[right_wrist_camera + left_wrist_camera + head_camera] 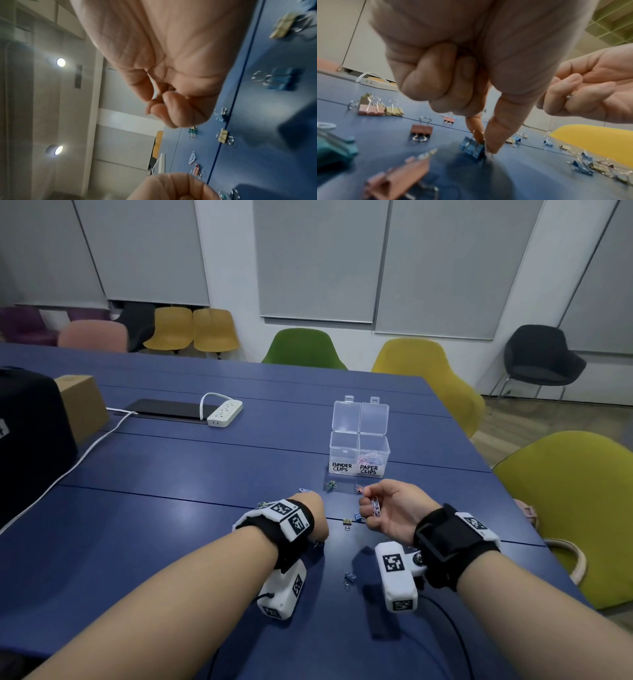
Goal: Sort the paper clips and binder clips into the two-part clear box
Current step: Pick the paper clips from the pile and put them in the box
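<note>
A blue binder clip [473,148] was pinched between thumb and forefinger of the left hand [471,60], other fingers curled away, likely to lift it off the tabletop [171,508]. A bunch of paper clips [375,506] was held in the curled right hand [390,510], palm up, apparently gathered for one trip. The clear box [359,436] stood just beyond, lids open; paper clips lay in its right compartment, the left seemingly bare. More binder clips lay scattered near both hands.

Left hand [317,517] lower centre, index and thumb pinching downward; right hand [390,510] palm-up, fingers curled.
</note>
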A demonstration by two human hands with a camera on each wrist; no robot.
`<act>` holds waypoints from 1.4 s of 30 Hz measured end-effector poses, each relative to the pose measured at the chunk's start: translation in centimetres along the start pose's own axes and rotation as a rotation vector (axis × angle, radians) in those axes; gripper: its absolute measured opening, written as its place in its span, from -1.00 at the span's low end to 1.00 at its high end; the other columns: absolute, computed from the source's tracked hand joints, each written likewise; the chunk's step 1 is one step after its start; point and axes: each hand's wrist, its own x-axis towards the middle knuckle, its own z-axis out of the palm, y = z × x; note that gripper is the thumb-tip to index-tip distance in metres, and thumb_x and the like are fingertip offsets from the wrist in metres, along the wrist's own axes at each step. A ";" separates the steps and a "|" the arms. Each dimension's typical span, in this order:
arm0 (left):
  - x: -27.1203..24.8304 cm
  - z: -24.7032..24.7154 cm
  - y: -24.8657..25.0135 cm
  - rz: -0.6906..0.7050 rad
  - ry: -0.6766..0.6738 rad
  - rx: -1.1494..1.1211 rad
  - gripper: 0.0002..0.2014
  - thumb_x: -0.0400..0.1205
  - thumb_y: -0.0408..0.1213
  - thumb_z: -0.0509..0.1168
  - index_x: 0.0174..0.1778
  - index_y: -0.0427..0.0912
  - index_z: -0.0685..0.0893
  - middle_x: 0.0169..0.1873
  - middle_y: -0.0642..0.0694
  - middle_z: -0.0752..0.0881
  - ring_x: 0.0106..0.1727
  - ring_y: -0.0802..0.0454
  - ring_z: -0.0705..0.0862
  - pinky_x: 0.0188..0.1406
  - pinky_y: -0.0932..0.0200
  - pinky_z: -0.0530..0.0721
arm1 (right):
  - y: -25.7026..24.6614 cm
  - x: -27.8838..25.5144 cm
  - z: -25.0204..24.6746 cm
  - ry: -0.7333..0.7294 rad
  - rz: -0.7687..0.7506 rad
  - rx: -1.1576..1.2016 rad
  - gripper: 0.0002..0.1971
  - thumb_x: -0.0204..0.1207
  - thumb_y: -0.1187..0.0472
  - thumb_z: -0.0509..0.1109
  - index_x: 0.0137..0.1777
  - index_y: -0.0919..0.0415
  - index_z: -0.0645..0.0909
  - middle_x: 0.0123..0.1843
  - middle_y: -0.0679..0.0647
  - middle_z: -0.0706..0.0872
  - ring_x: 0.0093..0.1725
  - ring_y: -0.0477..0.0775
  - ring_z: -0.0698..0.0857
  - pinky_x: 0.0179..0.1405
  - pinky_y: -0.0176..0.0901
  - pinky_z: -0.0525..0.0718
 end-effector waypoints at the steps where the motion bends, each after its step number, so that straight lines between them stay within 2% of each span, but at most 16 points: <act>1: 0.1 0.0 -0.2 0.008 -0.011 -0.012 -0.52 0.52 -0.18 0.37 0.30 -0.37 0.56 0.06 -0.20 0.74 0.11 -0.15 0.73 -0.14 0.11 0.63 | -0.2 0.4 0.4 0.017 -0.008 -0.056 -0.78 0.58 0.34 0.09 -0.28 0.25 0.45 -0.47 0.07 0.42 -0.62 -0.05 0.37 -0.73 -0.34 0.23; 3: 0.5 -0.2 -0.9 0.030 -0.028 -0.040 -0.73 0.49 -0.15 0.38 0.00 -0.27 0.67 -0.19 -0.10 0.68 -0.02 -0.12 0.70 -0.16 0.14 0.61 | -0.7 1.4 1.3 0.076 -0.029 -0.237 -0.76 0.61 0.33 0.13 -0.31 0.20 0.45 -0.53 0.00 0.33 -0.68 -0.12 0.24 -0.74 -0.43 0.13; 5: 0.7 -0.3 -1.9 0.056 -0.004 -0.137 -0.79 0.46 -0.20 0.40 -0.39 -0.18 0.54 -0.43 -0.03 0.51 -0.23 -0.09 0.56 -0.26 0.18 0.52 | -1.4 2.3 2.6 0.138 -0.065 -0.601 -0.76 0.60 0.31 0.20 -0.32 0.16 0.46 -0.54 0.00 0.31 -0.69 -0.10 0.24 -0.77 -0.45 0.17; 7: 0.6 -0.6 -2.9 0.076 0.008 -0.261 -0.79 0.46 -0.28 0.39 -0.45 -0.21 0.54 -0.50 -0.02 0.47 -0.32 -0.06 0.48 -0.33 0.25 0.48 | -2.0 3.5 3.9 0.170 -0.146 -1.151 -0.81 0.57 0.26 0.28 -0.29 0.16 0.50 -0.43 0.04 0.47 -0.51 0.03 0.46 -0.61 -0.28 0.52; 8: 0.5 -0.8 -3.5 0.080 0.004 -0.326 -0.81 0.45 -0.29 0.38 -0.45 -0.17 0.56 -0.51 -0.03 0.48 -0.38 -0.04 0.47 -0.39 0.29 0.47 | -2.2 4.2 4.5 0.172 -0.202 -1.418 -0.86 0.56 0.23 0.29 -0.24 0.15 0.54 -0.32 0.07 0.58 -0.34 0.09 0.57 -0.33 -0.17 0.65; 10: 0.4 -1.2 -4.9 0.067 -0.023 -0.477 -0.85 0.44 -0.27 0.38 -0.42 -0.12 0.58 -0.52 -0.06 0.50 -0.50 -0.01 0.42 -0.53 0.31 0.38 | -2.2 5.8 5.7 0.160 -0.252 -1.751 -0.93 0.54 0.19 0.30 -0.12 0.12 0.61 -0.06 0.10 0.73 -0.02 0.16 0.70 0.05 -0.09 0.67; 12: 0.5 -1.5 -6.5 0.027 -0.065 -0.646 -0.86 0.45 -0.26 0.37 -0.42 -0.11 0.60 -0.54 -0.11 0.42 -0.56 -0.03 0.32 -0.57 0.31 0.28 | -2.0 7.5 6.6 0.145 -0.243 -1.864 -0.85 0.53 0.21 0.30 0.02 0.16 0.65 0.08 0.12 0.76 0.10 0.21 0.73 0.12 -0.07 0.69; 18: 0.3 -1.8 -9.4 -0.022 -0.202 -1.097 -0.80 0.60 -0.39 0.25 -0.35 -0.12 0.48 -0.56 -0.01 0.24 -0.66 0.14 0.12 -0.64 0.42 0.04 | -1.6 11.3 9.0 0.108 -0.176 -1.962 -0.75 0.53 0.17 0.34 0.16 0.22 0.63 0.16 0.19 0.74 0.13 0.26 0.72 0.12 -0.01 0.71; 25: -0.2 -1.3 -11.0 0.025 -0.268 -1.301 -0.80 0.61 -0.36 0.30 -0.34 -0.11 0.56 -0.47 -0.02 0.29 -0.64 0.18 0.16 -0.68 0.40 0.09 | -0.5 12.3 10.6 0.083 -0.072 -2.066 -0.76 0.50 0.26 0.39 0.15 0.29 0.62 0.14 0.22 0.75 0.10 0.29 0.74 -0.11 -0.10 0.59; 29: -0.6 -1.3 -11.0 0.042 -0.269 -1.329 -0.77 0.62 -0.37 0.29 -0.37 -0.10 0.57 -0.48 -0.02 0.29 -0.64 0.18 0.16 -0.69 0.41 0.10 | -0.1 11.9 11.2 0.044 0.022 -2.162 -0.80 0.44 0.11 0.46 -0.15 0.25 0.58 -0.10 0.19 0.73 -0.10 0.27 0.73 0.01 0.01 0.73; 31: -0.9 -1.3 -10.7 0.042 -0.262 -1.331 -0.76 0.63 -0.37 0.29 -0.38 -0.10 0.57 -0.50 -0.01 0.29 -0.64 0.18 0.16 -0.70 0.41 0.10 | 0.1 11.4 11.2 0.035 0.037 -2.195 -0.80 0.48 0.10 0.42 -0.04 0.24 0.62 -0.09 0.19 0.70 -0.04 0.26 0.75 0.00 -0.01 0.70; 33: -1.4 -1.4 -10.4 0.046 -0.259 -1.336 -0.76 0.63 -0.37 0.28 -0.38 -0.11 0.57 -0.56 0.03 0.30 -0.65 0.18 0.17 -0.70 0.42 0.10 | 0.2 10.8 10.8 0.051 0.048 -2.201 -0.72 0.58 0.12 0.33 0.20 0.27 0.61 0.12 0.23 0.72 0.14 0.26 0.73 0.03 -0.06 0.65; 35: -1.9 -1.5 -10.0 0.054 -0.258 -1.347 -0.76 0.64 -0.38 0.27 -0.37 -0.11 0.56 -0.61 0.05 0.30 -0.67 0.19 0.16 -0.71 0.43 0.09 | 0.0 9.6 10.6 0.041 0.040 -2.205 -0.68 0.63 0.13 0.28 0.29 0.28 0.58 0.24 0.21 0.70 0.11 0.24 0.69 0.00 -0.08 0.58; 38: -2.6 -1.6 -9.7 0.063 -0.252 -1.359 -0.75 0.65 -0.38 0.25 -0.37 -0.12 0.55 -0.63 0.06 0.29 -0.67 0.20 0.16 -0.70 0.44 0.07 | -0.6 8.3 9.6 0.025 -0.022 -1.989 -0.88 0.63 0.19 0.24 -0.10 0.14 0.59 -0.06 0.15 0.64 -0.07 0.12 0.51 -0.12 -0.13 0.48; 40: -3.0 -1.7 -9.7 0.065 -0.249 -1.378 -0.76 0.65 -0.38 0.24 -0.36 -0.13 0.55 -0.61 0.06 0.28 -0.67 0.20 0.15 -0.70 0.42 0.05 | -1.1 7.6 8.4 0.072 -0.096 -1.726 -0.71 0.62 0.19 0.22 -0.37 0.05 0.38 -0.26 0.06 0.52 -0.22 0.11 0.51 -0.32 -0.19 0.46; 42: -3.3 -1.9 -9.9 0.059 -0.248 -1.419 -0.74 0.65 -0.37 0.23 -0.38 -0.12 0.55 -0.58 0.05 0.26 -0.65 0.19 0.14 -0.69 0.40 0.04 | -1.2 6.6 7.2 0.103 -0.114 -1.368 -0.70 0.61 0.24 0.19 -0.38 0.07 0.35 -0.37 0.04 0.45 -0.44 0.00 0.43 -0.51 -0.27 0.38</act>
